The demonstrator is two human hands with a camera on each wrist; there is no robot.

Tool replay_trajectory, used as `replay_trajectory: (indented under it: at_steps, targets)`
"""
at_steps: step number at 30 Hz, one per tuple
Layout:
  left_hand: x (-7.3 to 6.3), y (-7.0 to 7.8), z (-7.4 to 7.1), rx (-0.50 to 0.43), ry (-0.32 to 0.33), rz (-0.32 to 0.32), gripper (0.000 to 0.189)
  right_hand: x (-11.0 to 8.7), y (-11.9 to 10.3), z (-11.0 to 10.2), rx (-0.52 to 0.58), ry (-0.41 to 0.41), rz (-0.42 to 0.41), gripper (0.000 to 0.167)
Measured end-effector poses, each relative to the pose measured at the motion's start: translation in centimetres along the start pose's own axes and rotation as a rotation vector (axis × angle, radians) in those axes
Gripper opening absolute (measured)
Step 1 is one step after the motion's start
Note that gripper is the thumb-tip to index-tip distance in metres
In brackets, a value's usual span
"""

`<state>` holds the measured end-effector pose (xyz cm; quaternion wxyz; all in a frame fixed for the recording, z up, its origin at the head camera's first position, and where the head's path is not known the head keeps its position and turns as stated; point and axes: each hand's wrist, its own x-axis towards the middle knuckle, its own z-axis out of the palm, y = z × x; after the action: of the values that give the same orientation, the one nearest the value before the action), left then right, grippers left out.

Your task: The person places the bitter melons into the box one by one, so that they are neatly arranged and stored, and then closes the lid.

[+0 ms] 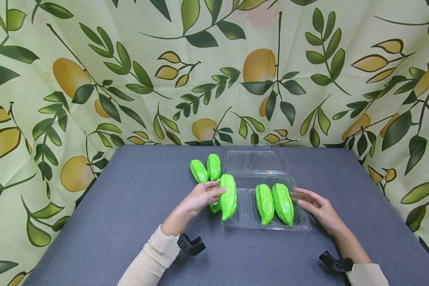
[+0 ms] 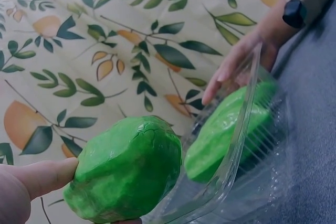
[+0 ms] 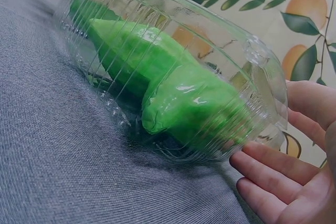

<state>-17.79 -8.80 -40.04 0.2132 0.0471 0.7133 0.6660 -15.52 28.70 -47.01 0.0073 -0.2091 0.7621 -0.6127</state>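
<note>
My left hand (image 1: 206, 196) pinches a bright green ridged gourd (image 1: 228, 197) between thumb and fingers, at the left side of a clear plastic clamshell container (image 1: 268, 226). In the left wrist view this gourd (image 2: 128, 169) looks lumpy and glossy, close to the container's rim. Inside the container's right half lie two similar gourds (image 1: 283, 203) side by side. On the right, my right hand (image 1: 316, 206) holds the container's side, thumb at the rim and fingers against the outer wall. The right wrist view shows its fingers (image 3: 273, 177) along the plastic.
Left of the container, more green gourds (image 1: 199, 171) lie on the grey tabletop (image 1: 128, 206), one partly hidden behind my left hand. The container's lid (image 1: 252, 161) lies folded back toward the far edge. A leaf-and-fruit patterned cloth (image 1: 214, 79) hangs behind the table.
</note>
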Motion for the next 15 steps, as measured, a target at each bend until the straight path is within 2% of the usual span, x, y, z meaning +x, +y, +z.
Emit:
replay_trajectory:
  at_steps: [15]
  targets:
    - [0.55,0.18,1.03,-0.011,0.002,-0.002,0.059,-0.01,0.01,0.03,-0.028,0.007,0.023,0.041]
